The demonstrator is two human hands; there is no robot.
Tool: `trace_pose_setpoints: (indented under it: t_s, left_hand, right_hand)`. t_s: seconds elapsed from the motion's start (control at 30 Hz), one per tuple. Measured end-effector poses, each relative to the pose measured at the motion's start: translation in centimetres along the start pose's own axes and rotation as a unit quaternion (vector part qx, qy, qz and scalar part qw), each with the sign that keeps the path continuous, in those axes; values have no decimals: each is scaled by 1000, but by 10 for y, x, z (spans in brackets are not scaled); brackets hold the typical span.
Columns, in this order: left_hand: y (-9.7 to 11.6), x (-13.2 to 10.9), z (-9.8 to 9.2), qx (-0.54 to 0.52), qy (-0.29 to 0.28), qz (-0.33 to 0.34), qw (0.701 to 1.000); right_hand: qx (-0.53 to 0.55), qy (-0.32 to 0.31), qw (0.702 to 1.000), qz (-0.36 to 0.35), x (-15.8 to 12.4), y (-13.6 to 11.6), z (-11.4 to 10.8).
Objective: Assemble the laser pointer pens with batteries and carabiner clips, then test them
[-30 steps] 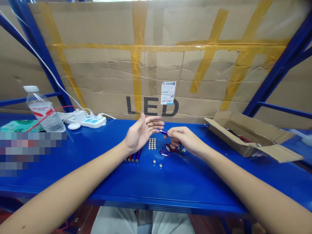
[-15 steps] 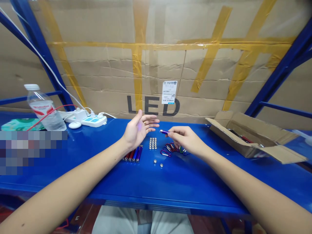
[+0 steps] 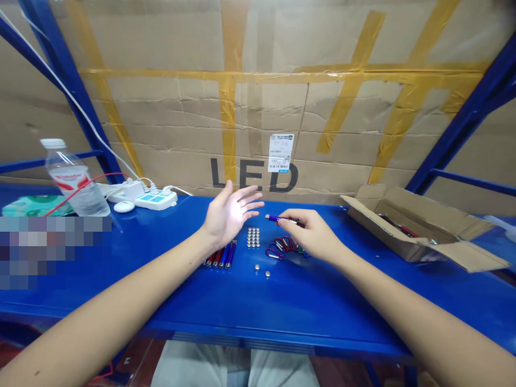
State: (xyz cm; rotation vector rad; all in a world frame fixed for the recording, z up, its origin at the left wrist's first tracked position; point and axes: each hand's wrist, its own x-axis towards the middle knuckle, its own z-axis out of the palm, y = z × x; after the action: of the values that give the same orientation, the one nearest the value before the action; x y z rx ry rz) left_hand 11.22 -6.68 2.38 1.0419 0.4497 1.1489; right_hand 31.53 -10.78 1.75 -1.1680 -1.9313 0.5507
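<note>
My right hand (image 3: 312, 232) pinches a small purple flashlight (image 3: 276, 219) and points it to the left. Its beam makes a bright white spot on the palm of my left hand (image 3: 229, 215), which is held up open with fingers spread above the blue table (image 3: 282, 306). Below my left hand lie several small flashlights (image 3: 221, 256) in a row. Between my hands sits a block of button cells (image 3: 253, 237), with two loose cells (image 3: 260, 270) nearer to me. Coloured carabiner clips (image 3: 282, 247) lie under my right hand.
An open cardboard box (image 3: 419, 226) stands at the right. At the left are a water bottle (image 3: 72, 180), a white power strip (image 3: 151, 199) with cables and a white mouse (image 3: 123, 206). A taped cardboard wall marked LED (image 3: 258, 107) closes the back.
My hands have drawn slightly apart. A faint purple glow on my left palm has turned into a bright white spot. My right hand has lowered a little.
</note>
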Motion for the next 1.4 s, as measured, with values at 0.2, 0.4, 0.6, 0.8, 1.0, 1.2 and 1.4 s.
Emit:
trace_pose_setpoints:
  t_s: [0.2, 0.4, 0.6, 0.8, 1.0, 1.2, 1.4]
  left_hand:
    - [-1, 2, -1, -11, -8, -20, 1000]
    - [-3, 2, 1, 7, 1, -10, 1000]
    - [-4, 2, 0, 20, 12, 0, 1000]
    - [-3, 2, -3, 36, 6, 5, 999]
    - [-4, 0, 0, 43, 8, -5, 999]
    - [-5, 2, 2, 31, 28, 5, 999]
    - [-4, 3, 0, 30, 21, 2, 999]
  right_hand:
    - [-59, 44, 997, -12, 1, 7, -1]
    - [-127, 22, 990, -52, -1, 2, 0]
    - [-166, 4, 983, -73, -3, 2, 0]
    - [-178, 5, 981, -79, -2, 2, -3]
    - [-178, 16, 981, -80, -1, 4, -4]
    - [-201, -4, 976, -87, -1, 3, -4]
    - [-179, -6, 980, -90, -2, 3, -4]
